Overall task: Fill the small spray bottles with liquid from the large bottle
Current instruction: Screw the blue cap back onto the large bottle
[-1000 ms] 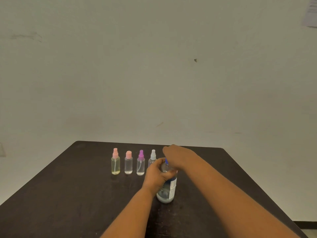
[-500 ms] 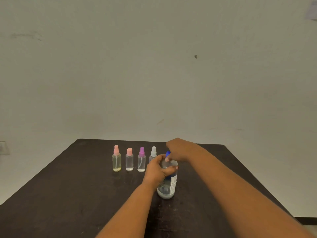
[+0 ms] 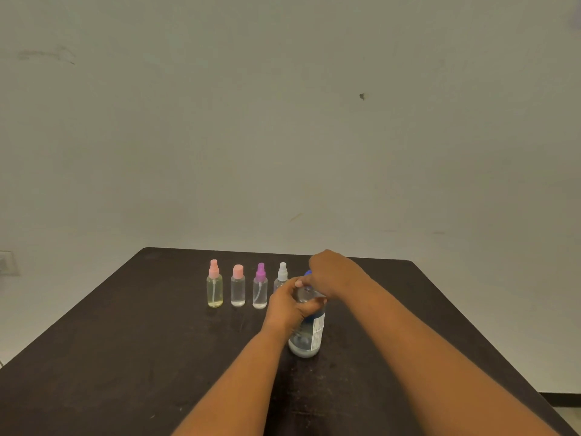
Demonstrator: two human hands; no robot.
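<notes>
A dark table [image 3: 125,357] stands in front of a plain wall [image 3: 283,121]. On the table stands a big bottle [image 3: 309,336], upright, near the middle. It is clear, with a white label on its side and some clear liquid at the bottom.

The left hand [image 3: 287,305] wraps around the top part of the big bottle, just under the neck. Its fingers curl tight on the bottle and press close together.

The right hand [image 3: 333,272] sits on top of the big bottle. Its fingers bend down and pinch the blue cap [image 3: 307,273]. Only a small bit of the cap peeks out. You cannot tell if the cap is loose or tight.

Behind the big bottle, four small bottles stand in a row, each one apart from the next. From left to right: a yellow bottle [image 3: 214,286] with a pink top, a clear bottle [image 3: 238,289] with a pink cap, a purple-top bottle [image 3: 260,287], and a white-top bottle [image 3: 281,275]. The left hand hides the lower part of the white-top bottle. All of them stand up straight with their tops on.
</notes>
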